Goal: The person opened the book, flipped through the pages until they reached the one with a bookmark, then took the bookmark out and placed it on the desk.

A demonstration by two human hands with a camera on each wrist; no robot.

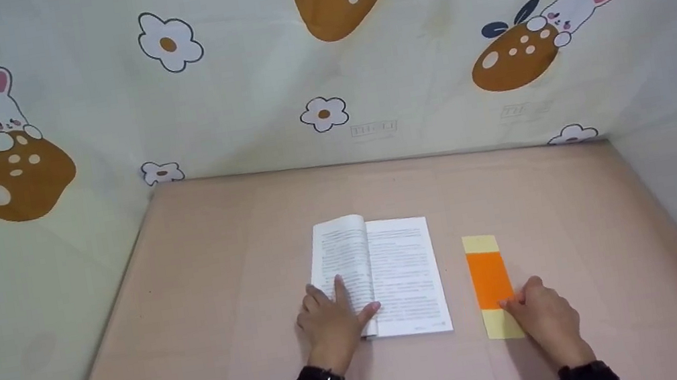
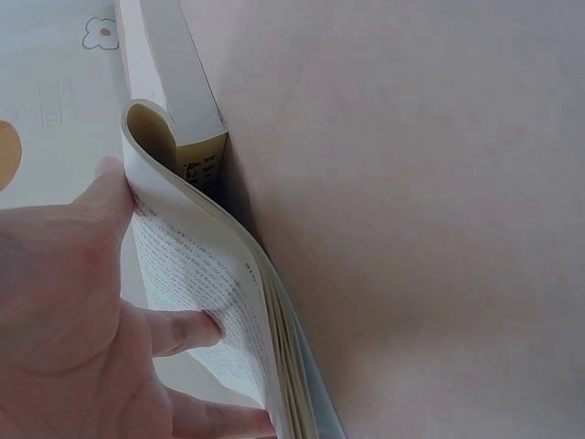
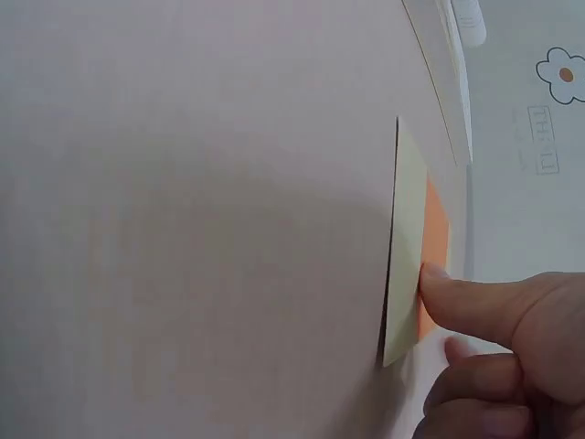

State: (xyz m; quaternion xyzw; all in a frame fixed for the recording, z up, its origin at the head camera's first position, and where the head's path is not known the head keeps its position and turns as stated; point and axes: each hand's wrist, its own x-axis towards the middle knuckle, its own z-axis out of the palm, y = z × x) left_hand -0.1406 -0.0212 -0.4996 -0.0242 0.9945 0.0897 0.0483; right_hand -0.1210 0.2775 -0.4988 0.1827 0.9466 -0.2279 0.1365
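Pressing down on the left-hand pages of an open book [image 1: 379, 275], the left hand [image 1: 331, 323] lies flat w/ fingers straight and spread, thumb at the gutter, grasping nothing. Book sits mid-table [image 1: 218, 290], pages curling up at the spine in the left wrist view. Just right of it, apart, lies a yellow-and-orange bookmark [image 1: 490, 278]; right hand [image 1: 545, 317] touches its near edge w/ fingertips, fingers partly curled, no clear grip. Cartoon rabbit-print cloth [image 1: 96, 119] backs the table.

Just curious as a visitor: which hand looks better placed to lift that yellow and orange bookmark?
Probably the right hand: its fingers already touch the bookmark beside the open book. The left hand presses down the book's left pages.
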